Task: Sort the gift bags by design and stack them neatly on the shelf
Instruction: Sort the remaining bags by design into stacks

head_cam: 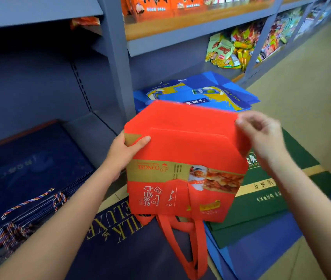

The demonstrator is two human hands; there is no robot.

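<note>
- Sorting looks partly done, as I judge it: a stack of navy bags (29, 178) with twisted cord handles already lies on the bottom shelf (98, 128), toward its left end.
- Blue bags (197, 91), green bags (272, 199) and a dark "DELUXE" bag (120, 249) lie on the floor and have yet to be shelved.
- Your left hand (124, 152) grips the red bag (185, 168) at its left edge; your right hand (261, 134) pinches its upper right corner.
- You hold it above the floor, in front of the shelf.
- It is flattened and upside down, with a gold band, a food picture and red strap handles hanging below.
</note>
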